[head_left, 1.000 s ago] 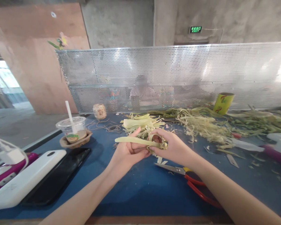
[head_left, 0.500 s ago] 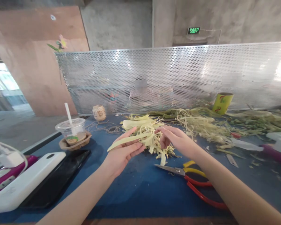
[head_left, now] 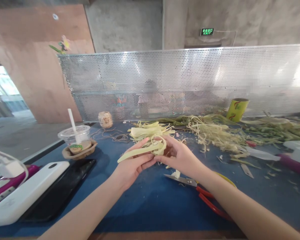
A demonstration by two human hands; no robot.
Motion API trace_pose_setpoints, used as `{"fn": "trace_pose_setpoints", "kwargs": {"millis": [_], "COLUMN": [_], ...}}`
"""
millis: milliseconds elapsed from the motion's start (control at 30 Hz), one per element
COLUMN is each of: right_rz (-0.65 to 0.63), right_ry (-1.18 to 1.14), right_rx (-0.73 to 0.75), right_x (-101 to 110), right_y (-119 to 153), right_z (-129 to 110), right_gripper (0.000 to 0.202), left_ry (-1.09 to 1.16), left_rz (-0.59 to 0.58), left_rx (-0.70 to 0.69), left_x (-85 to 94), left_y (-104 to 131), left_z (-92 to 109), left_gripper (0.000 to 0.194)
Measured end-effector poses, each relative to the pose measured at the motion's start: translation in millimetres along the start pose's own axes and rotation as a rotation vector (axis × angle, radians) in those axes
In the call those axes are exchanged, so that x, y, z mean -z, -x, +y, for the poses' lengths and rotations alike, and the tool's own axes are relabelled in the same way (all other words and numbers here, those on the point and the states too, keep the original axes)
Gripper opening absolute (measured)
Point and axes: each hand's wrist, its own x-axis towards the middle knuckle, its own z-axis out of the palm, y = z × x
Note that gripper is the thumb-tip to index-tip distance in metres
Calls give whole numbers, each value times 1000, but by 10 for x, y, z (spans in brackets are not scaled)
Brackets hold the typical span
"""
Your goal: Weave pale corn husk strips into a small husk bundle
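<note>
One lidded plastic cup with a straw stands on your far left, and nearer you a black phone lies flat on the blue tabletop. Moving right, your left hand has a pale green leaf strip clamped between its thumb, along the lower edge, and its fingers behind. The flat tail sticks out leftward past that grip, over the base of your thumb and index finger. Between your two hands the strip bends into a curled loop, so I'd judge the shaping part-way along: the right end is curled, while the tail on the left is straight and not gathered in. Just behind your fingers lies a bundle of pale leaves, apparently unworked. Your right hand cups the loop from its right side, thumb below and index finger above; you hide the inner fingertips, so I cannot tell whether they pinch it. Below that hand, red-and-yellow-handled scissors rest on the tabletop, partly under your forearm. Farther right spreads a heap of shredded leaf, with a yellow tube behind it.
</note>
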Motion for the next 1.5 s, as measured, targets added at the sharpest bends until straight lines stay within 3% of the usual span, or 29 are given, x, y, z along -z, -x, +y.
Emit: {"fn": "trace_pose_setpoints", "kwargs": {"millis": [133,300,433,567,667,767,900,1167,1300,1500], "right_rz": [25,-44,-21,60,11,-65,-14,30,13,6], "right_ry": [85,210,167,243,249,151,84,-165,-330,-387], "right_rx": [-17,75,58,73,100,52,8,-130,-149,-143], "right_x": [-26,-12,-15,-14,-8,-11,-35,-82,-82,-76], "right_y": [7,16,8,0,1,-4,-14,-27,-41,-34], "right_z": [2,-14,4,-14,-16,22,63,10,34,48], "right_gripper": [27,29,15,6,13,18,11,10,15,18], "left_ry": [-71,-191,-199,-202,-216,-236,-247,-255,-241,-237], "left_rz": [1,5,3,25,41,3,-67,-28,-59,28], "left_rx": [-38,-165,-176,-164,-170,-219,-266,-301,-303,-339], "left_x": [7,48,-9,-68,-46,2,20,-23,-7,16], "left_y": [10,8,33,56,33,-11,-22,65,54,44], "left_z": [-35,-75,-61,-42,-54,-86,-108,-89,-112,-109], "left_gripper": [72,102,115,118,117,117,118,113,110,109]}}
